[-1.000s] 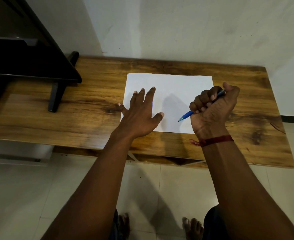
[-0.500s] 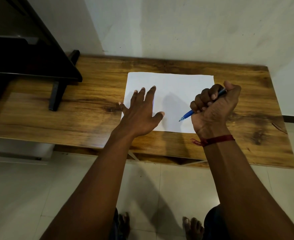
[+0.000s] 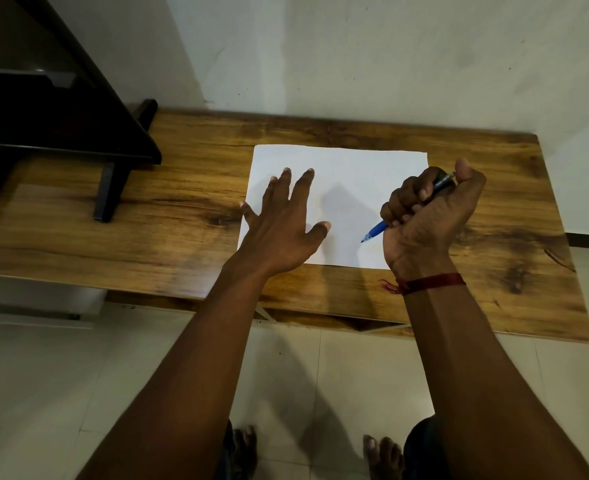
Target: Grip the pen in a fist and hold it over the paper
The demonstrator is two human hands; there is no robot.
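Observation:
A blank white sheet of paper lies flat on a low wooden table. My left hand rests palm down on the sheet's left part, fingers straight and spread, the little finger over the paper's left edge. My right hand grips a blue pen in a fist at the sheet's right edge. The pen's tip points down and to the left, just above or at the paper near its lower right. A red thread is tied round my right wrist.
A black stand with a dark leg occupies the table's left end. A white wall runs close behind the table. Pale floor tiles and my bare feet are below the near edge.
Both hands keep their places on the paper; only the camera has shifted slightly.

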